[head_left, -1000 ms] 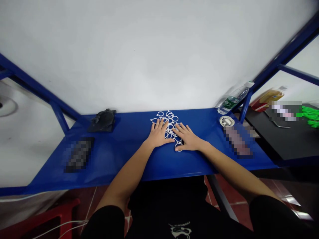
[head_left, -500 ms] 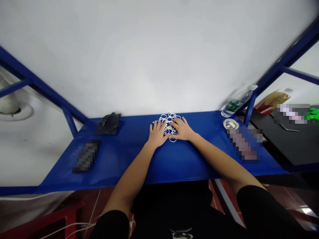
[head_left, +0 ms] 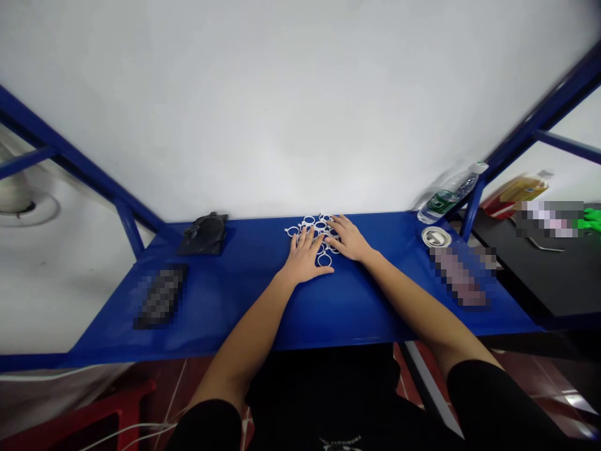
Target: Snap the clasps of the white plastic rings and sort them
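Observation:
Several white rings [head_left: 323, 259], each with a small knob or tab on its edge, lie spread in a patch on the blue tabletop near the wall. My left hand [head_left: 304, 258] rests over the front left of the patch, fingers stretched out and thumb pointing right, just below the nearest ring. Over the right side of the patch lies my right hand [head_left: 348, 239], its fingers spread and pointing up and left. Both palms face down and neither hand grips anything. Some of the rings are hidden beneath the fingers.
A black plastic bag [head_left: 205, 234] lies at the back left of the blue table [head_left: 244, 275], with a blurred dark object [head_left: 162, 295] before it. At the right are a water bottle [head_left: 446, 195], a white tape roll [head_left: 436, 237] and a blurred pinkish item [head_left: 457, 275]. Blue frame bars flank both sides.
My right hand has shifted slightly right and up, and my left hand slightly right and down, with its thumb lower. The rings have spread out a little, one reaching further left.

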{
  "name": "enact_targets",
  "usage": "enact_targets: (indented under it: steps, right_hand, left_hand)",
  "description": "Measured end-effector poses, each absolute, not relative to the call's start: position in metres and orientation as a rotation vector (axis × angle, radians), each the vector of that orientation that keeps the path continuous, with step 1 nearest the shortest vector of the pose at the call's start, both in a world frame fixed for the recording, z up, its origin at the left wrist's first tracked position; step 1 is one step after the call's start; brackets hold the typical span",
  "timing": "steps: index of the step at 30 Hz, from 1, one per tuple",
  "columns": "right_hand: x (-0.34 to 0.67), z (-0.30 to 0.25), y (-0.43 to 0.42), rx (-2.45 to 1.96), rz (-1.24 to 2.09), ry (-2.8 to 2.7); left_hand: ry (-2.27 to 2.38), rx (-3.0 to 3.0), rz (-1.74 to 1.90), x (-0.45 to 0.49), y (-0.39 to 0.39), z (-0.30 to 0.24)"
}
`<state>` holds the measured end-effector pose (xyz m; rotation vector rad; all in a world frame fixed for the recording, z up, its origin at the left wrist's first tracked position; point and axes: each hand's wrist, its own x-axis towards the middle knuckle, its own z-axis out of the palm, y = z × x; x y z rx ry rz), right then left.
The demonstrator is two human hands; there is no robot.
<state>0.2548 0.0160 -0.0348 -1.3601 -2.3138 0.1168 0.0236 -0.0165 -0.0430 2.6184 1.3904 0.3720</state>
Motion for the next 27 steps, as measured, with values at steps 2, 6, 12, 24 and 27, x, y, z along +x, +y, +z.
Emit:
enact_targets:
  steps: [2, 6, 12, 24, 27]
  right_hand:
    - [0.259, -0.035, 0.006, -1.351, 0.09, -2.314]
    - [0.264, -0.037, -0.01, -1.328, 0.074, -2.294]
    - [0.265, -0.04, -0.01, -1.213, 0.108, -2.373]
    - [0.249, -0.007, -0.035, -0.993, 0.295, -2.35]
    - [0.245, -0.002, -0.042, -1.0, 0.298, -2.363]
  left_hand:
    - [1.395, 2.635, 0.363, 0.026, -0.017, -0.045]
    - [1.463, 2.632, 0.4, 0.027, -0.017, -0.045]
    - [1.546, 2.611, 0.427, 0.029, -0.019, -0.043]
    - [1.158, 2.678, 0.962, 0.031, -0.029, -0.03]
    - [1.088, 2.633, 1.077, 0.028, -0.027, -0.032]
